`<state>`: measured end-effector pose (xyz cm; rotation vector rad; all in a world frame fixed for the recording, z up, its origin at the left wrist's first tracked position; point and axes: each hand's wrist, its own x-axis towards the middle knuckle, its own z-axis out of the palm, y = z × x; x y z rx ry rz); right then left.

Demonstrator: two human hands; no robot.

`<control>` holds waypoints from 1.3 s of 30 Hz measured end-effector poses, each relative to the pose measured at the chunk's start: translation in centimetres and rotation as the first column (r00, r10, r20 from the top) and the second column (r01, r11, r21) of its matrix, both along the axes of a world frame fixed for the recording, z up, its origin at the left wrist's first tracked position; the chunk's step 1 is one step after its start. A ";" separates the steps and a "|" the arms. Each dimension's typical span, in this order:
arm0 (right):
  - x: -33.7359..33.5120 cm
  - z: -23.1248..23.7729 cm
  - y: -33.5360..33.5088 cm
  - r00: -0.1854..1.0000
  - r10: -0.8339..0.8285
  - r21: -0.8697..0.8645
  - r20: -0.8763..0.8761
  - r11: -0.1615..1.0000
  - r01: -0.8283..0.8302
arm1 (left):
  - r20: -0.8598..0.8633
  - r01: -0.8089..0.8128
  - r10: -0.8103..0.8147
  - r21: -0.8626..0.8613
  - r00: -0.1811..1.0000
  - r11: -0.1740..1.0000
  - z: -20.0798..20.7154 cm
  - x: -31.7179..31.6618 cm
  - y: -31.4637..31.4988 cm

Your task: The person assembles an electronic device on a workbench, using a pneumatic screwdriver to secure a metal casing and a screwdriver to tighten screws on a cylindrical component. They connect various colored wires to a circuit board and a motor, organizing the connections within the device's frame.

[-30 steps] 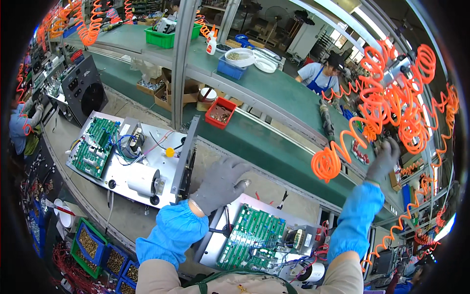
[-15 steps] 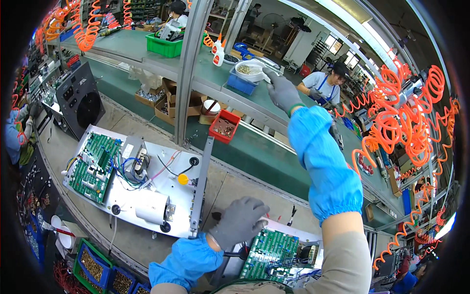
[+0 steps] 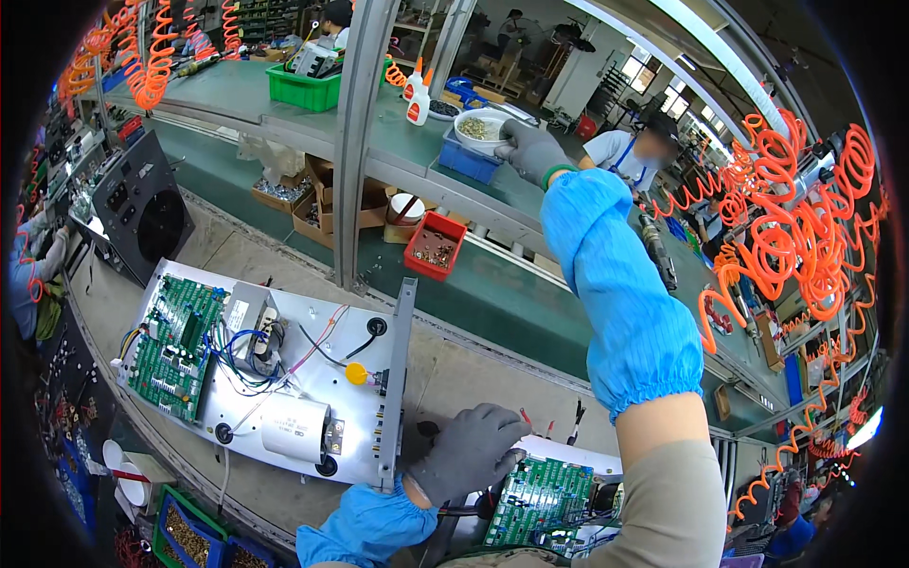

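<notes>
Bowl [image 3: 481,145] of small parts [image 3: 472,128] sitting atop blue bin [image 3: 469,168] on upper worktop [image 3: 405,144]. Right hand [image 3: 521,147], no longer hanging at far right, now meeting bowl's rim; fingers bending, grip hidden, cannot tell. Work now spanning bowl and chassis [image 3: 589,458]. Left hand [image 3: 469,454] hovering by green board [image 3: 540,497], loosely curling; cannot tell if holding anything.

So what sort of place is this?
Most likely a factory electronics assembly line: there's a green circuit board, hanging coiled orange hoses, and a white bowl of small parts.
</notes>
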<state>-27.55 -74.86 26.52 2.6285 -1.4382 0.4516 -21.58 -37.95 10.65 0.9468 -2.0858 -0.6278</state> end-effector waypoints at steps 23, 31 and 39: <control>-8.7 -1.5 5.7 0.916 -0.346 0.141 -0.201 0.915 0.377 | -0.030 0.065 -0.066 -0.047 0.997 0.997 -0.1 0.1 0.4; 0.0 1.9 2.2 0.999 0.032 0.009 0.038 0.999 -0.033 | -0.034 0.118 -0.118 -0.015 0.992 0.993 -0.4 0.1 0.5; 4.2 0.3 -4.1 0.884 0.117 0.154 -0.452 0.987 -0.052 | -0.040 0.129 -0.130 -0.021 0.991 0.991 -0.7 0.3 0.7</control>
